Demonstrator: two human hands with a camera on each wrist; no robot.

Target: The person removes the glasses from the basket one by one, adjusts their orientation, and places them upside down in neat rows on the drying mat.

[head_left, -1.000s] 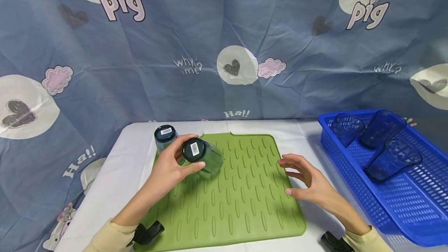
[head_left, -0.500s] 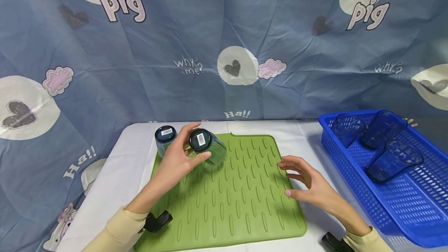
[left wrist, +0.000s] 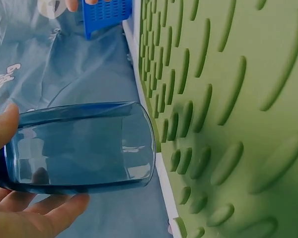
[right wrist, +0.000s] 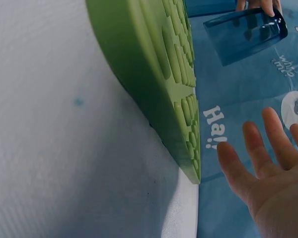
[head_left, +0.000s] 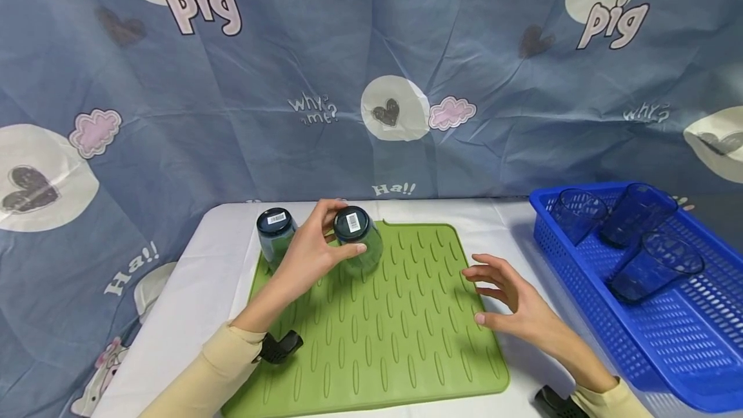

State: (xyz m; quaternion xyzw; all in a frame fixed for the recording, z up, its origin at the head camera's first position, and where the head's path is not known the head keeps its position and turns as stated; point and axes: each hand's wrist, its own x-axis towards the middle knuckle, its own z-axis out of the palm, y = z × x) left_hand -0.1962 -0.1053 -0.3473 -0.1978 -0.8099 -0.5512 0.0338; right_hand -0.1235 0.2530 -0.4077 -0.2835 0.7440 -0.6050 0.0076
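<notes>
1x transp. blue tumbler [left wrist: 87, 148], base up, over green ribbed rect. mat [head_left: 400, 337], gripped in L hand [head_left: 311, 251]. 1x matching tumbler [head_left: 276, 234], inverted, mat's back L. R hand [head_left: 515, 302]: fingers apart, nr mat's R edge.

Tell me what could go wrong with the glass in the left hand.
The left hand grips the upturned glass only near its base, so it might slip. The standing glass close by could get knocked. The green mat is ridged, so a glass set there may rock.
</notes>
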